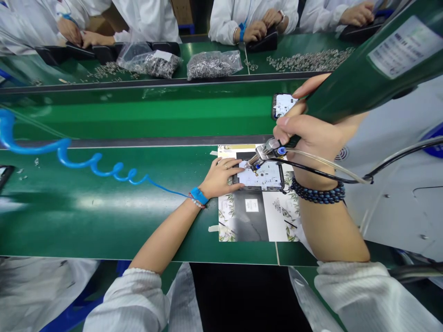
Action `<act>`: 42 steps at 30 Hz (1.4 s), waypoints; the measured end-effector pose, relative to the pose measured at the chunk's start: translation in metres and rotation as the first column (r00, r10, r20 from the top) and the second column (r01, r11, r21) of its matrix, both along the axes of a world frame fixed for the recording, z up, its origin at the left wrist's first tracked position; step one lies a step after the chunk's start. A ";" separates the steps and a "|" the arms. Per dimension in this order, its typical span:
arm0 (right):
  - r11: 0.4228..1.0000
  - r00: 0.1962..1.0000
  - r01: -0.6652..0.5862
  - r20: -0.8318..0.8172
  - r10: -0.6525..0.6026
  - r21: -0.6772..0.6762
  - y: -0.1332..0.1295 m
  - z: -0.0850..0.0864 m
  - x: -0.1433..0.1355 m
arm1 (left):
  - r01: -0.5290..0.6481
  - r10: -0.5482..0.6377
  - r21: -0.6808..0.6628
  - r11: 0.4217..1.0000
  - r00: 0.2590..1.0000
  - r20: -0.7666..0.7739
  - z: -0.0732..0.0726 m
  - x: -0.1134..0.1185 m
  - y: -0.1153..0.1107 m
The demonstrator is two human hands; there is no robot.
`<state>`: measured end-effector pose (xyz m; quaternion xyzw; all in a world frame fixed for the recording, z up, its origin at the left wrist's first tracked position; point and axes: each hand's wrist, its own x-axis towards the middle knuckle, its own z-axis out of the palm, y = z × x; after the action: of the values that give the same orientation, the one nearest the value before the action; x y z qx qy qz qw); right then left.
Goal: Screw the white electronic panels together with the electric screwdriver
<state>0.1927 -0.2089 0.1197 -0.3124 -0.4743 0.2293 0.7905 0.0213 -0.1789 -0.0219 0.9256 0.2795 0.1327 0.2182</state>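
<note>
A worker in a white ribbed-cuff coat grips a dark green cylindrical tool [367, 78] in the right hand [311, 133], fingers and thumb closed around its lower end, at right of the frame. The tool's silver metal nozzle [265, 153] slants down over a flat black-framed device with a pale, hole-dotted inner plate [266, 177], lying just right of the frame's centre; whether the tip touches it cannot be told. The left hand [221, 177], open with fingers spread, rests over the device's left edge, gripping nothing. A blue wrist strap [200, 196] on that arm meets a coiled blue cord [86, 161] reaching in from the left. Beneath the device, a printed floral sheet [280, 226] lies on the glossy green bench [104, 207]. A second black-framed device [282, 105], partly hidden by the right hand's fingers, sits above. Across the top, white-sleeved co-workers' hands [256, 31] hold dark pieces behind clear plastic bags of small metal parts [214, 64].
</note>
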 end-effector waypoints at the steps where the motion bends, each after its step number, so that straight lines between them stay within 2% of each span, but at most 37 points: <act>1: 1.000 1.000 -0.003 0.002 0.003 -0.005 0.000 0.000 0.000 | 0.000 0.000 -0.001 1.000 1.000 0.000 0.000 0.000 0.000; 16: 0.997 0.997 -0.070 -0.040 0.071 0.027 -0.001 0.000 -0.002 | -0.001 0.001 -0.005 1.000 1.000 0.000 -0.001 -0.001 0.001; 24: 0.998 0.998 -0.057 -0.010 0.058 0.027 0.001 -0.002 -0.002 | 0.002 -0.002 0.003 1.000 1.000 0.000 0.001 0.000 0.001; 30: 0.998 0.999 -0.030 0.020 0.031 -0.063 -0.003 -0.001 -0.003 | 0.010 -0.010 0.008 1.000 1.000 0.001 0.000 -0.001 0.002; 38: 0.999 1.000 0.012 0.020 -0.011 -0.042 -0.001 0.000 -0.004 | 0.107 -0.092 0.153 0.982 0.990 -0.103 -0.001 0.001 -0.007; 42: 0.998 1.000 -0.003 0.000 0.003 -0.068 -0.004 0.002 -0.004 | 0.114 -0.096 0.159 0.981 0.988 -0.118 0.000 0.001 -0.008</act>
<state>0.1882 -0.2134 0.1219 -0.3386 -0.4668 0.2463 0.7790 0.0221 -0.1870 -0.0215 0.9598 0.2299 0.0927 0.1317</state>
